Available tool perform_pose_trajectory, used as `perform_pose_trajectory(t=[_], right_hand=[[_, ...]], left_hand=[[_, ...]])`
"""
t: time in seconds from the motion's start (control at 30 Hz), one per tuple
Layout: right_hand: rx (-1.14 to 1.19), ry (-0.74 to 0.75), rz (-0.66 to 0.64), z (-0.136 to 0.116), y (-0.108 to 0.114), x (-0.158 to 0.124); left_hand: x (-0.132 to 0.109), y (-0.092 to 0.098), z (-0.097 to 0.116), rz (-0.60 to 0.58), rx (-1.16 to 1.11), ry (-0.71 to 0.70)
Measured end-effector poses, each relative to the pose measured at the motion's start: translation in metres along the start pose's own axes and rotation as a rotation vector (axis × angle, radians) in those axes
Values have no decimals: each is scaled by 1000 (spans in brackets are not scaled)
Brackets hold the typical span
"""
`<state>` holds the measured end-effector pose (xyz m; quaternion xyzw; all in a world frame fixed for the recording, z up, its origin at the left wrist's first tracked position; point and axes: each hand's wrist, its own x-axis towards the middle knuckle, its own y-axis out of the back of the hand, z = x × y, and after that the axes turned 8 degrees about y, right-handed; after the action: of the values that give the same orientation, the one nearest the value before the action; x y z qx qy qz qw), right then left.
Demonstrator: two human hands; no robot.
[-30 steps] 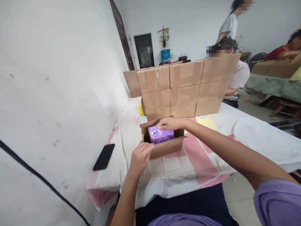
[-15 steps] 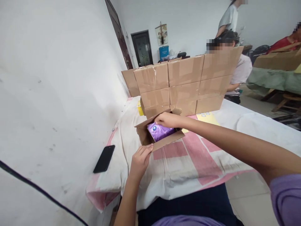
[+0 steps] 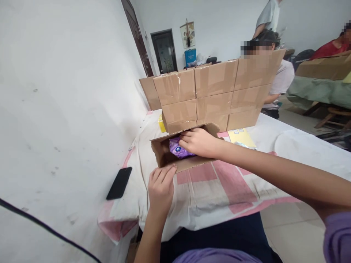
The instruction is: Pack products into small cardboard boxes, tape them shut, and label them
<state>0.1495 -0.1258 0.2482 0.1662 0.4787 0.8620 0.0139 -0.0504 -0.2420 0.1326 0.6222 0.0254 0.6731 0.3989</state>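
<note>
An open cardboard box (image 3: 186, 168) lies before me on the table, its opening turned toward me. Inside it sits a shiny purple plastic packet (image 3: 175, 149) with a round blue-and-white mark. The fingers of my left hand (image 3: 161, 182) are closed over the box's near edge at its left part. My right hand (image 3: 199, 140) reaches into the box from the right, its fingers bent against the packet's upper side. The hand covers the packet's right part, and its thumb is hidden.
Behind the box stands a taped wall of cardboard boxes (image 3: 214, 98). A black phone (image 3: 119, 183) lies at the left by the white wall. A yellow sheet (image 3: 242, 138) is to the right, a yellow box (image 3: 161, 124) behind. Other people are beyond the table.
The purple packet sits deeper in the box, and my right hand has moved down into the opening with it. My left hand stays on the near edge. The view has shifted slightly.
</note>
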Motion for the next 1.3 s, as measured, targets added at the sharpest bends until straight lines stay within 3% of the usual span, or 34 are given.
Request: perform_pose_trajectory(t=[0.1, 0.2, 0.27, 0.4, 0.6, 0.77, 0.97, 1.1, 1.2, 1.3], right_hand=[[56, -1, 94, 1, 10, -8], [224, -203, 152, 7, 14, -10], [411, -268, 114, 13, 10, -11], [643, -186, 5, 24, -11, -14], [346, -25, -36, 9, -37, -14], [35, 20, -69, -12, -40, -10], [-110, -26, -98, -24, -44, -8], [-104, -27, -109, -23, -42, -7], [34, -40, -65, -10, -20, -20], [273, -341, 180, -3, 5, -61]], left_hand=[[2, 12, 15, -79, -23, -5], [0, 14, 27, -136, -90, 12], [-4, 12, 33, -168, -106, 26], [-12, 6, 37, -201, -107, 22], [-15, 4, 40, -193, -120, 33], [-16, 2, 40, -202, -129, 54], [-21, -3, 37, -196, -141, 87], [-21, -3, 36, -197, -145, 88], [-22, -2, 37, -181, -140, 85], [-24, 0, 37, -86, -51, 121]])
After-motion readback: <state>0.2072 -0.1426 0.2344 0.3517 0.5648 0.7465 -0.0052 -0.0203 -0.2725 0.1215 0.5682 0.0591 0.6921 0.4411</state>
